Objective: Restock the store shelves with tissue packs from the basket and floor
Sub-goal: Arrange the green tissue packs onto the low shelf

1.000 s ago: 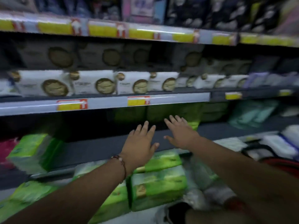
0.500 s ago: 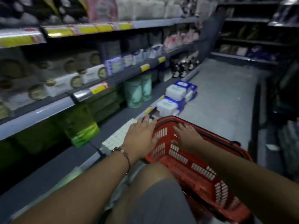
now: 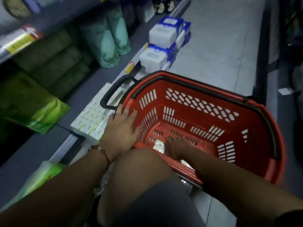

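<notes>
A red plastic basket point(image 3: 205, 112) stands on the floor beside the bottom shelf. My left hand point(image 3: 123, 126) lies flat on its near-left rim, fingers spread. My right hand point(image 3: 176, 147) reaches down inside to the basket floor, fingers on a small white tissue pack point(image 3: 158, 145); whether it grips the pack is unclear. A white tissue pack with green print point(image 3: 91, 122) lies on the shelf edge left of the basket. Green tissue packs point(image 3: 37, 115) stand on the bottom shelf.
White-and-blue tissue packs point(image 3: 164, 45) are stacked on the floor beyond the basket. Pale green rolls point(image 3: 108, 38) stand on the shelf. My bent knee point(image 3: 141, 174) fills the foreground. A green pack point(image 3: 41, 177) lies at lower left. The grey aisle floor point(image 3: 221, 38) stretches ahead.
My view swung from the shelf down to the basket. My left hand settled on the rim and my right hand dropped inside to the basket floor.
</notes>
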Motion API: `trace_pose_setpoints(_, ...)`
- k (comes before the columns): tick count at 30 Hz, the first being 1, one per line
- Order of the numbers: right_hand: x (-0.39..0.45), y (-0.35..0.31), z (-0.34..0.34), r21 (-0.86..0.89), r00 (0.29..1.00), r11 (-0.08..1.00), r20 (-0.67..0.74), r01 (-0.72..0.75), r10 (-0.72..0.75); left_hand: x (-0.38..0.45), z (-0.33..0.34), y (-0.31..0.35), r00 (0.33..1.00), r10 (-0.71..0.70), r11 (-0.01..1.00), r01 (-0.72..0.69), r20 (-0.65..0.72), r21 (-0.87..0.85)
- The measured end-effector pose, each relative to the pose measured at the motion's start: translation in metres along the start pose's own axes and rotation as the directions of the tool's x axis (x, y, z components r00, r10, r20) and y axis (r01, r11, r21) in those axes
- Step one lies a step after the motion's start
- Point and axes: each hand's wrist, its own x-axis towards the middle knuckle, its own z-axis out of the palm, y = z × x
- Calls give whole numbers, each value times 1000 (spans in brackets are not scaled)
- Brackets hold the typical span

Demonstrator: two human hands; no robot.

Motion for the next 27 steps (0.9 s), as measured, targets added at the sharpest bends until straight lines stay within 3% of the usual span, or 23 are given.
trace_pose_setpoints(6, 30, -4, 24, 58, 991, 998, 131, -28, 20, -6, 6, -12, 999, 16, 995, -20, -45, -96)
trace_pose_setpoints(9, 29, 2, 26, 59, 994, 998, 105, 34, -41, -7, 6, -13, 999, 12, 992, -16, -35, -124)
trace_pose_setpoints(13, 14, 18, 7, 186, 999, 982, -15, 42, -40, -9, 1, -14, 1000, 24, 987, -23, 3, -160)
trace_pose_setpoints(15, -3, 26, -19, 303, 989, 950, -143, 75, -33, -13, -5, -16, 998, 43, 988, -35, 48, -151)
trace_pose_setpoints(18, -43, 25, -75, 513, 940, 842, -340, 163, 25, -24, -21, -22, 988, 76, 996, -69, 132, -57)
trace_pose_setpoints(20, -68, 23, -116, 555, 875, 792, -481, 255, 56, -35, -37, -26, 987, 64, 997, -59, 147, -43)
trace_pose_setpoints(24, -114, -3, -198, 690, 762, 585, -622, 426, 179, -62, -78, -28, 996, 33, 982, -18, 78, -186)
trace_pose_setpoints(25, -128, -14, -217, 746, 760, 477, -612, 464, 219, -71, -90, -28, 998, 38, 971, -27, 44, -238)
trace_pose_setpoints(27, -151, -37, -248, 867, 826, 129, -498, 481, 265, -90, -113, -27, 999, 50, 941, -51, -12, -336)
